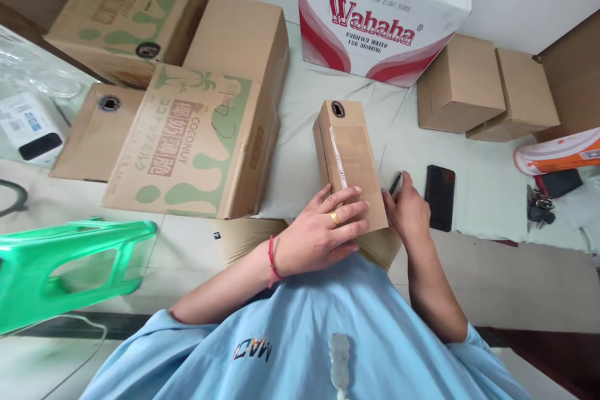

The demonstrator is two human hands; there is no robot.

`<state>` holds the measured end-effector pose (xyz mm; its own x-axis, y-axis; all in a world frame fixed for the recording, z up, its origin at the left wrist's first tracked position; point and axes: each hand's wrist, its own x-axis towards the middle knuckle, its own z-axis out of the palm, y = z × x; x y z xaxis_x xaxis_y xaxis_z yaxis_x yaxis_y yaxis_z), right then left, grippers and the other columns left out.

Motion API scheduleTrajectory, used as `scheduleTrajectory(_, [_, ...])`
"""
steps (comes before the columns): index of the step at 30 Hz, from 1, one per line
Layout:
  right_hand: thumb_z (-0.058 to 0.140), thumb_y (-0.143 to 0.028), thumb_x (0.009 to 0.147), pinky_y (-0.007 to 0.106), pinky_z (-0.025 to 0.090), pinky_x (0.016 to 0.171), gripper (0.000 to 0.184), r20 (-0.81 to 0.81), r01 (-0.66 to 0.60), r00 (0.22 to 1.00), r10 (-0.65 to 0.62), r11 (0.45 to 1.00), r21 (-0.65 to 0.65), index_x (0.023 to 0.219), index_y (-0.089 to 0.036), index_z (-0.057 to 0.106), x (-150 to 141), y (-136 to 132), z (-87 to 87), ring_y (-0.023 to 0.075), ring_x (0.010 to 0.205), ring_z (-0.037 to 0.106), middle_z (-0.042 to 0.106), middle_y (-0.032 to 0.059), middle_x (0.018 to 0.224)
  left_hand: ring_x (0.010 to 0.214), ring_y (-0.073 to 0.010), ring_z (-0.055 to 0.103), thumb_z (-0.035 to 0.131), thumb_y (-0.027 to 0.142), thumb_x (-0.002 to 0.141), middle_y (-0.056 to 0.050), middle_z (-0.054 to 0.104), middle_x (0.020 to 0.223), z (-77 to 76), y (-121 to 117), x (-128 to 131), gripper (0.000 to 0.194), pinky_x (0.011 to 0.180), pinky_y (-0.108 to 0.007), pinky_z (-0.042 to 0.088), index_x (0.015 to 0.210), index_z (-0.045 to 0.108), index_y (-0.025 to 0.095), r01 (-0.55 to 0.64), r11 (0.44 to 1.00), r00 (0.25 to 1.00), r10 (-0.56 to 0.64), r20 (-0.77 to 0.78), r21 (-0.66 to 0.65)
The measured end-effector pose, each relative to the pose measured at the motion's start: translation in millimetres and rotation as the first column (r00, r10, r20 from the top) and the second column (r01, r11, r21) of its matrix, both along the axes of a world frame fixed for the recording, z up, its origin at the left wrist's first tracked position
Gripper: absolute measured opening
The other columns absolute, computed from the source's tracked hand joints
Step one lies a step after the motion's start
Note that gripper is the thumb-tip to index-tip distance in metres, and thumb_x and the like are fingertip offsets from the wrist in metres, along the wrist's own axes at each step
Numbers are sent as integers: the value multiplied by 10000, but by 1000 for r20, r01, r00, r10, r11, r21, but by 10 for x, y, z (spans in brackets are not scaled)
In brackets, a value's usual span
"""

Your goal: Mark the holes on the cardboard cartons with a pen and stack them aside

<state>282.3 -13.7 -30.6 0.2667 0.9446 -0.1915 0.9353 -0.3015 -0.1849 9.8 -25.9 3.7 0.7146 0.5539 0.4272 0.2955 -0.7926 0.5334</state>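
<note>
So your left grip is lying open, fingers spreading flat over the near end of the small brown box, thumb sitting by its left edge. Not clenching at all, more like you're steadying it. Your right grip is pinching a dark pen-like tool between thumb and finger, just beside the box's right edge; can't tell if it's touching.

Big thing here is the angle, imo. The box is pointing away from you lengthwise, far end leaning a bit left, near end coming right up to your lap. The pale strip is running along that same long axis, left of centre on top, so from your right grip it's lying across the box, to the left. Your left grip is the nearer one, and its fingers are covering the near stretch, so they're kinda in the way there.

Further out on the bench, a phone is lying just right of your right grip. The coconut carton is crowding the left side, the Wahaha carton is standing past the far end, and two plain boxes are sitting off to the far right.
</note>
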Motion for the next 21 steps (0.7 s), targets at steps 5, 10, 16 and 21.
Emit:
scheduleTrajectory(5, [603, -268, 945, 367, 501, 738, 680, -115, -16, 993, 16, 1000, 4, 1616, -160, 582, -12, 90, 43, 277, 777, 723, 789, 95, 857, 1539, -297, 605, 589, 89, 1032, -115, 804, 1374, -52, -118, -8, 251, 1290, -474, 511, 1226, 708, 195, 13, 1000, 994, -14, 111, 3])
scheduleTrajectory(10, [668, -350, 844, 260, 391, 527, 321, -780, 341, 622, -64, 919, 197, 1095, -199, 798, 257, 50, 77, 138, 534, 521, 636, -16, 663, 1372, -240, 734, 651, 310, 1103, -90, 847, 1269, 10, -161, -62, 171, 1321, -429, 442, 1226, 709, 208, 2, 1000, 987, -1, 162, -2])
scheduleTrajectory(16, [755, -223, 726, 184, 466, 487, 334, -969, 541, -55, 240, 823, 173, 1059, -232, 771, 547, 240, 342, 96, 630, 577, 667, -1, 840, 1570, -358, 572, 684, 537, 1078, -129, 806, 1366, 54, 1, 93, 382, 1439, -596, 169, 1233, 763, 196, -17, 996, 996, 9, 88, 92])
scheduleTrajectory(21, [933, -312, 744, 141, 374, 401, 285, -950, 609, -103, 296, 773, 175, 890, -234, 701, 257, 447, 623, 49, 473, 455, 572, -85, 646, 1724, -447, 299, 778, 648, 974, -193, 495, 1760, 180, 118, 190, 832, 1422, -687, 141, 1621, 585, 162, 136, 991, 964, -133, -232, 0])
